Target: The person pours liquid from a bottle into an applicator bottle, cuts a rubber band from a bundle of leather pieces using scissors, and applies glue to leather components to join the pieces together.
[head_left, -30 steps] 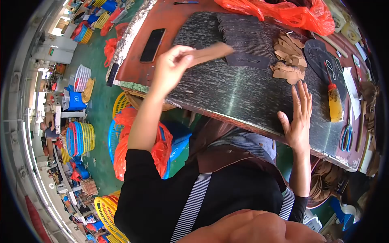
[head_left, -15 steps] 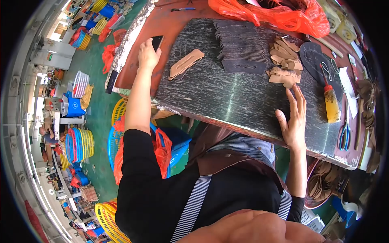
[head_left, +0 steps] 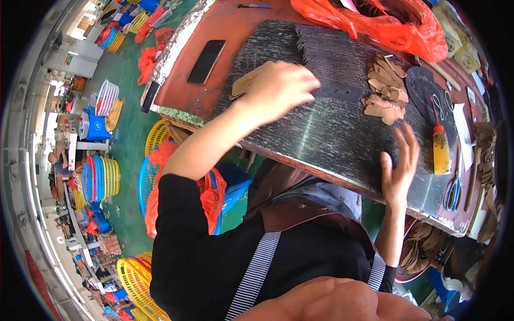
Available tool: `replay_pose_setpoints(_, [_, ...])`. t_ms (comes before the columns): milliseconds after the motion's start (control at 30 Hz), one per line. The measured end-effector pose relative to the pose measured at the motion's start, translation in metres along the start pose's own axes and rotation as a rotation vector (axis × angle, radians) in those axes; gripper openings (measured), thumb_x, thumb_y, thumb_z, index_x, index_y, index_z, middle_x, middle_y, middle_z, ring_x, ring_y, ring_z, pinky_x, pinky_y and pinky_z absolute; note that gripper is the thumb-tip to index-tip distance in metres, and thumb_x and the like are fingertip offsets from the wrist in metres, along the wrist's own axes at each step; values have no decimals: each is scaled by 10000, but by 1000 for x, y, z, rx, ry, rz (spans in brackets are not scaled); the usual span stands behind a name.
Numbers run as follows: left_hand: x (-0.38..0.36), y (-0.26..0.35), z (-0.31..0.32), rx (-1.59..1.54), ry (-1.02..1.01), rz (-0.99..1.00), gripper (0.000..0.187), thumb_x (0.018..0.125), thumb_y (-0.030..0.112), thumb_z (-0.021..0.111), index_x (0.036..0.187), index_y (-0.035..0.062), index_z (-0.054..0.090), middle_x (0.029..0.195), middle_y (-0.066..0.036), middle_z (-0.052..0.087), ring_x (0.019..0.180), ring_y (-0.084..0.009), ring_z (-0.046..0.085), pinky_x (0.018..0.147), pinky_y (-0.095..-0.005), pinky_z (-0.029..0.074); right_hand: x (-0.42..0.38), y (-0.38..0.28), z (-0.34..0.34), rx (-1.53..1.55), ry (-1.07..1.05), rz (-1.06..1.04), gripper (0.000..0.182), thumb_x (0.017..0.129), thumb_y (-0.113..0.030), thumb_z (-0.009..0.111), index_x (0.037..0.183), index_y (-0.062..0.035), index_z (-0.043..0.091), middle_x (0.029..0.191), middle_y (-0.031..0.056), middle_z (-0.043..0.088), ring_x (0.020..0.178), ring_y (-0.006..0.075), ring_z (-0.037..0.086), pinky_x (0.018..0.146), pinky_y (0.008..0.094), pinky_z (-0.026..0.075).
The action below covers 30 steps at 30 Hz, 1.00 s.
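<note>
My left hand (head_left: pixel 278 91), slightly blurred, hovers over the black speckled work board (head_left: pixel 321 125); its fingers are stretched out and appear to hold nothing. It partly covers a small stack of tan cut pieces (head_left: pixel 247 80). Just beyond its fingertips lies an overlapping row of dark grey cut pieces (head_left: pixel 332 64). My right hand (head_left: pixel 400 166) is open near the board's front edge, fingers spread, below a loose pile of tan pieces (head_left: pixel 386 88). A black phone (head_left: pixel 206 62) lies on the reddish table top (head_left: pixel 176 88) to the left.
Along the right are a yellow bottle (head_left: pixel 441 152) with a red top, blue-handled scissors (head_left: pixel 453 191) and a dark flat piece (head_left: pixel 423 91). A red plastic bag (head_left: pixel 375 24) sits at the back. Baskets (head_left: pixel 101 179) stand on the green floor at left.
My left hand has left the phone and swung right, over the tan stack toward the dark pieces. My right hand stays near the board's front edge, fingers still spread.
</note>
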<state>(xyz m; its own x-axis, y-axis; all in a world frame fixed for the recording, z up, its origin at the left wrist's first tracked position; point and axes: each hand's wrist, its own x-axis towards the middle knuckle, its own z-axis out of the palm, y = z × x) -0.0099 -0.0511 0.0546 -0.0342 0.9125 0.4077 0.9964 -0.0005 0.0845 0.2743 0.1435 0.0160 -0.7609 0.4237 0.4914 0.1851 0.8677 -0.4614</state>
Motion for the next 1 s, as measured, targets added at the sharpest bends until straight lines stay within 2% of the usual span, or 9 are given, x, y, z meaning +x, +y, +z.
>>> replay_pose_setpoints(100, [6,23,32,357,-208,40,205,820,145,650,981,20,660,999,-90,635,977,-221,618,898,-363,494,-3,32,-14,-67,244,-33,424,922,-196,648,1321,-66,587,1392,154,537,1314,328,478,1116,469,368])
replay_pose_setpoints(267, [9,29,31,348,-194,49,169,806,108,619,953,27,642,959,-75,606,949,-212,609,857,-357,497,-16,95,-57,-437,387,68,436,954,-275,646,1328,-62,581,1380,134,557,1298,300,491,1092,471,378])
replay_pose_setpoints(467, [0,6,34,4,74,-11,113,812,87,632,915,52,662,911,-48,645,880,-229,632,774,-360,518,-32,174,-68,-660,230,406,572,904,-420,687,1318,-40,582,1302,176,603,1226,348,541,1039,446,423])
replay_pose_setpoints(500, [-1,5,34,-52,136,-18,104,811,83,636,907,55,667,901,-46,652,867,-233,637,759,-362,521,-34,186,-68,-593,183,442,574,887,-460,689,1269,-39,608,1192,200,652,1128,370,602,968,439,464])
replay_pose_setpoints(633, [-21,42,19,-21,140,54,167,768,75,658,929,67,705,890,-33,661,842,-228,630,750,-351,527,-22,163,-69,-452,113,576,503,858,-442,721,1171,-56,642,1056,199,684,982,369,656,854,434,494])
replay_pose_setpoints(767, [-44,63,25,-77,134,-20,180,739,77,677,910,75,730,883,-21,680,819,-200,642,697,-333,531,-27,153,-65,-23,409,526,486,830,-314,802,1149,5,622,1012,124,682,931,197,648,849,319,496])
replay_pose_setpoints(800, [-43,64,28,-81,150,-28,181,737,75,678,910,75,730,880,-21,681,811,-197,643,689,-330,531,-32,163,-63,252,506,537,405,845,-154,790,1166,8,605,1048,102,676,963,172,649,865,290,514])
replay_pose_setpoints(933, [-21,81,42,-138,195,0,172,750,87,661,907,74,729,898,-21,682,818,-194,645,703,-323,533,-13,126,-69,1088,709,291,429,898,-74,707,1285,-35,526,1267,152,595,1190,283,575,1021,409,481])
replay_pose_setpoints(1000, [-11,91,47,-172,160,28,193,762,96,643,935,72,725,947,-36,680,868,-211,642,742,-337,536,-1,104,-70,1272,769,313,473,911,-136,703,1326,-29,502,1300,143,576,1219,279,550,1069,445,442])
